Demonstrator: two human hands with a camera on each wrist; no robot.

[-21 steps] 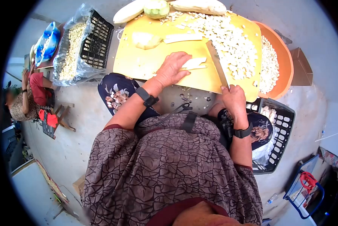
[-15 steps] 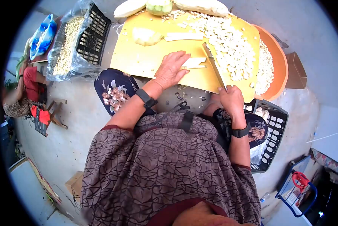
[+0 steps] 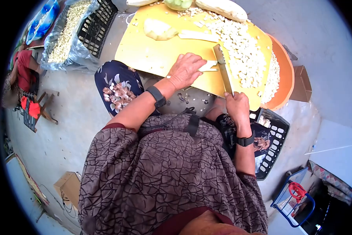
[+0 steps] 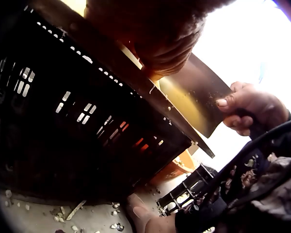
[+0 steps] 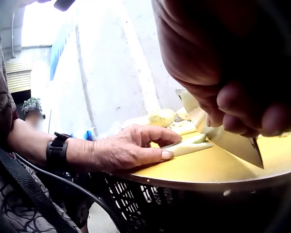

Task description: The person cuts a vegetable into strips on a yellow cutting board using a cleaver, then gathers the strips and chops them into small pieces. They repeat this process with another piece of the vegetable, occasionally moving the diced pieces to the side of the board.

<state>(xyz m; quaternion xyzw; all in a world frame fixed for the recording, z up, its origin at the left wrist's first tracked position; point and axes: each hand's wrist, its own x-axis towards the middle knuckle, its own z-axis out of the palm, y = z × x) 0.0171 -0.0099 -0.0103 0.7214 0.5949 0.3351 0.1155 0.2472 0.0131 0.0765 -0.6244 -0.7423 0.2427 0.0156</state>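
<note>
On a yellow cutting board (image 3: 144,51), my left hand (image 3: 185,70) pinches pale vegetable strips (image 5: 191,147) between thumb and fingers. My right hand (image 3: 237,107) grips the handle of a broad-bladed knife (image 3: 224,72). Its blade stands right at the strips' free ends, pointing away from me. Diced pale pieces (image 3: 242,55) lie spread to the right of the blade. Beyond my left hand are a peeled chunk (image 3: 158,30) and a longer strip (image 3: 198,36). In the left wrist view, the back of my left hand hides the strips.
An orange basin (image 3: 287,78) of diced pieces stands under the board's right side. Peeled whole vegetables (image 3: 223,8) lie along the far edge. A black crate (image 3: 278,133) is at my right; another crate (image 3: 99,29) stands left, by a person in red trousers (image 3: 24,68).
The knife has moved left, closer to the ends of the strips. My left hand keeps its hold on them. The head view has turned slightly, shifting the surroundings.
</note>
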